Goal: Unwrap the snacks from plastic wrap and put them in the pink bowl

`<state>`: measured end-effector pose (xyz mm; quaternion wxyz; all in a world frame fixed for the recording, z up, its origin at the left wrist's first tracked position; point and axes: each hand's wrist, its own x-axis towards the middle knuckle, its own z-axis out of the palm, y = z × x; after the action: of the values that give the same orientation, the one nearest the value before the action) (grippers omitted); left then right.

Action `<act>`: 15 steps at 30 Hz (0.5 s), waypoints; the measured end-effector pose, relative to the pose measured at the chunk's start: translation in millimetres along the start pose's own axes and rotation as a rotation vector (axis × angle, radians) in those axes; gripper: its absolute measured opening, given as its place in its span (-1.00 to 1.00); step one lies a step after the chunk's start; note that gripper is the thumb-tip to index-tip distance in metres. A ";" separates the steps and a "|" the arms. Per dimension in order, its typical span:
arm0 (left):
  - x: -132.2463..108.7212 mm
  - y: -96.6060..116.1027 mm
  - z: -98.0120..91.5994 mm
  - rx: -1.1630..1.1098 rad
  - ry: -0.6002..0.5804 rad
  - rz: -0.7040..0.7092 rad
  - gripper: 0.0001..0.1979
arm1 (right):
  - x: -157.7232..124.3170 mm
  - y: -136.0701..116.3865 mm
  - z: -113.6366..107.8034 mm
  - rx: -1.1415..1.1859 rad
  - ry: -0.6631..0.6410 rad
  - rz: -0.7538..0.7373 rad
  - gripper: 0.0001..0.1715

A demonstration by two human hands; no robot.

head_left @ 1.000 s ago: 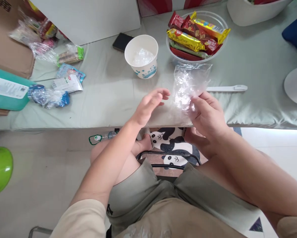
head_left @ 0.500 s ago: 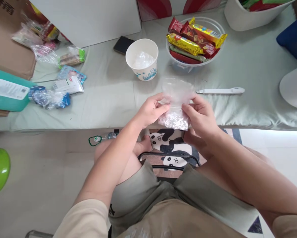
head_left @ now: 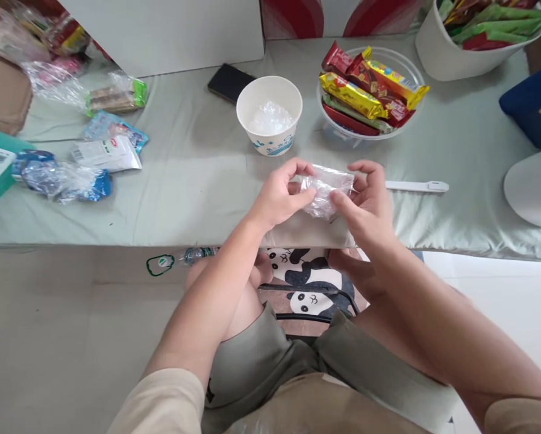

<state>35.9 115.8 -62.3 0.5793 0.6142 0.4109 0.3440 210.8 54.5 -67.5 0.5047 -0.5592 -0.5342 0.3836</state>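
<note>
Between my two hands is a clear plastic bag [head_left: 327, 181], folded into a small crinkled packet above the table's front edge. My left hand [head_left: 283, 194] pinches its left side between thumb and fingers. On the right side, the thumb of my right hand [head_left: 365, 202] presses on the plastic while its upper fingers are raised and curled. Just beyond my hands stands a white paper cup [head_left: 273, 143] with blue print, holding crumpled clear plastic [head_left: 270, 117]. A white-handled knife [head_left: 417, 187] lies right of my right hand, its left end hidden behind the fingers.
A clear round tub [head_left: 325, 117] of wrapped snack bars [head_left: 356, 96] stands behind the knife. White bins [head_left: 451, 57] are at the right. A black phone [head_left: 229, 81] lies behind the cup. Wrapped packets [head_left: 108, 154] and a teal container [head_left: 3, 187] occupy the left.
The plastic bag, spread tall between my hands before, is now folded down into a smaller bundle. My right fingers have lifted somewhat. The view has shifted slightly.
</note>
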 end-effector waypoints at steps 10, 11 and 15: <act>7.2 12.7 -16.6 -0.355 0.220 0.219 -0.80 | 2.8 -15.0 7.9 -0.093 0.336 -0.069 -0.80; 7.7 13.6 -22.2 -0.385 0.276 0.258 -0.89 | 5.3 -18.4 7.8 -0.125 0.370 -0.143 -0.80; 6.2 13.6 -45.0 -0.485 0.447 0.301 -0.86 | 33.5 -37.7 13.5 -0.348 0.425 -0.466 -0.85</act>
<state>-0.5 140.8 -45.0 0.5469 0.4222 0.3391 0.6385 194.3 86.5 -29.8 0.5755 -0.5673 -0.5880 0.0367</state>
